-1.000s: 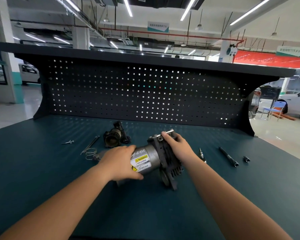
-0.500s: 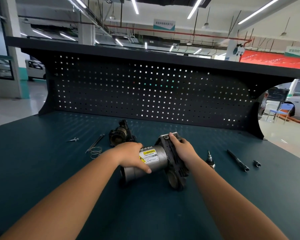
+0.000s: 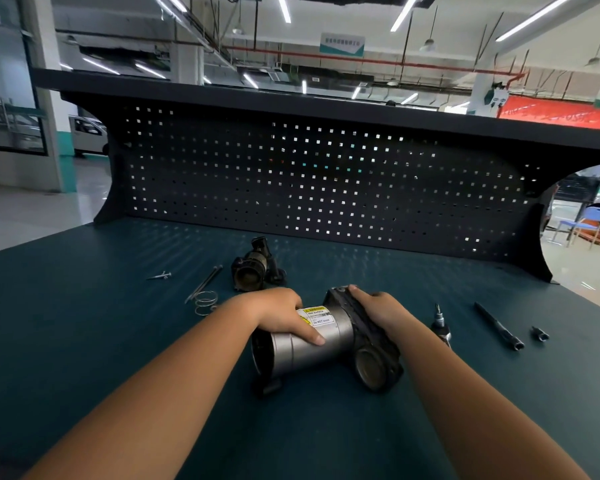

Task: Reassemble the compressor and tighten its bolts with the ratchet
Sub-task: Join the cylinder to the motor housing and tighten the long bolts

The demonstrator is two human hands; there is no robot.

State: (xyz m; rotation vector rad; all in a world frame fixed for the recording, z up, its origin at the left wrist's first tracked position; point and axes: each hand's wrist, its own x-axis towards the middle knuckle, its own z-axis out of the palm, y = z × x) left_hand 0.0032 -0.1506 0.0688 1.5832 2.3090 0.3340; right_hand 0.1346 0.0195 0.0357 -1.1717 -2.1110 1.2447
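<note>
2 hands steady the compressor (image 3: 329, 337), a silver metal cylinder with a dark cast head, lying on its side on the teal bench top (image 3: 84, 341). The left hand (image 3: 281, 317) curls its fingers over the cylinder and the right hand (image 3: 378, 310) wraps the head. This looks like positioning; next, the separate dark cast housing (image 3: 253, 268) just behind must be fitted. A wire spring (image 3: 205, 301) and long thin bolts (image 3: 203, 284) lie to the left, a black bar tool (image 3: 497, 325) to the right, none apparently in the way.

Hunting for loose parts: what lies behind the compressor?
Behind the compressor lies a dark housing piece with a round opening; left of it, a thin rod and a coil spring. The left hand and right hand hide the bench directly behind the body.
</note>
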